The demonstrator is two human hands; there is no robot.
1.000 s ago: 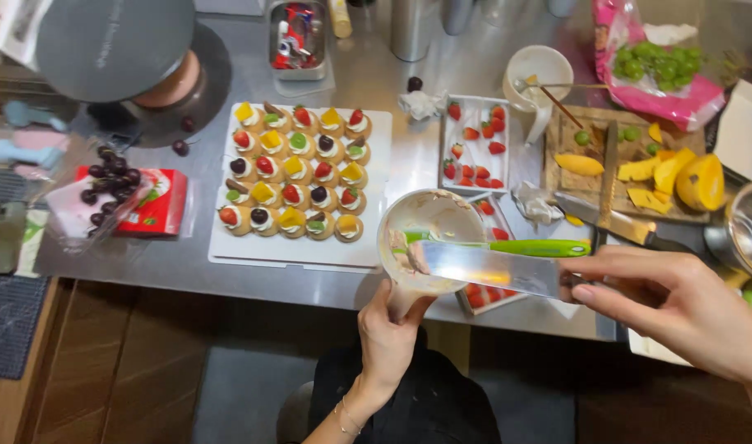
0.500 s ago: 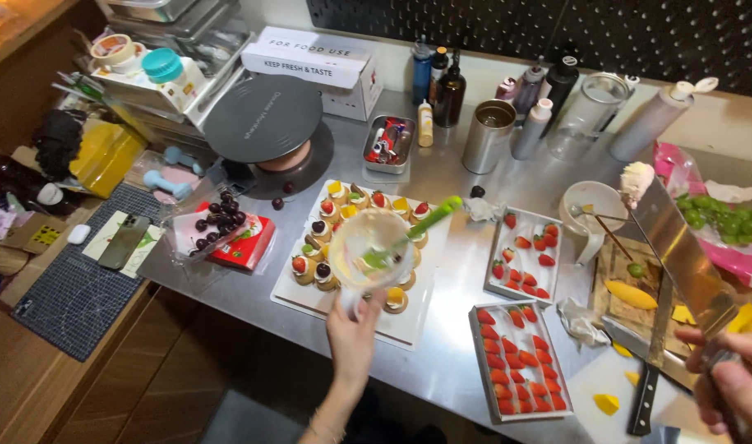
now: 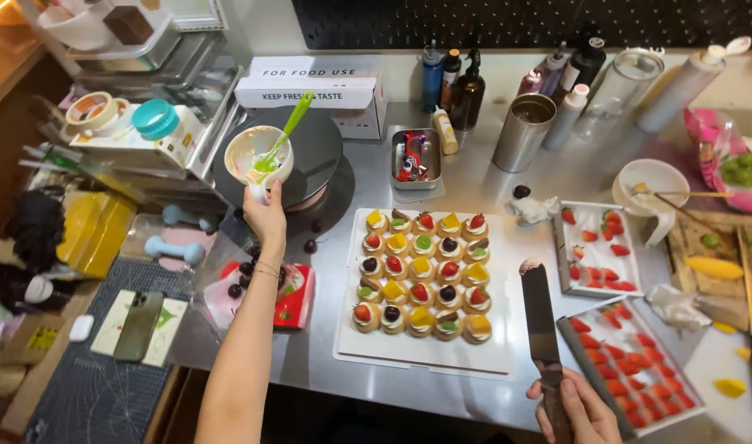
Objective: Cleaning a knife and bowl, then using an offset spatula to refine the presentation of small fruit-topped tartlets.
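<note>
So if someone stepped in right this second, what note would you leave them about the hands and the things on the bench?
Left hand: holds a small white bowl with a green spatula in it, raised over the dark turntable.
Right hand: grips a palette knife, blade pointing up beside the board.
Fruit tartlets: rows on the white board, all topped.
Cut strawberries sit in trays on the right.
Neither tool touches the tartlets.

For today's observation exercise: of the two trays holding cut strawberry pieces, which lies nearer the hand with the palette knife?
The lower strawberry tray, just beside the right hand gripping the palette knife. The upper strawberry tray sits farther back.
</note>
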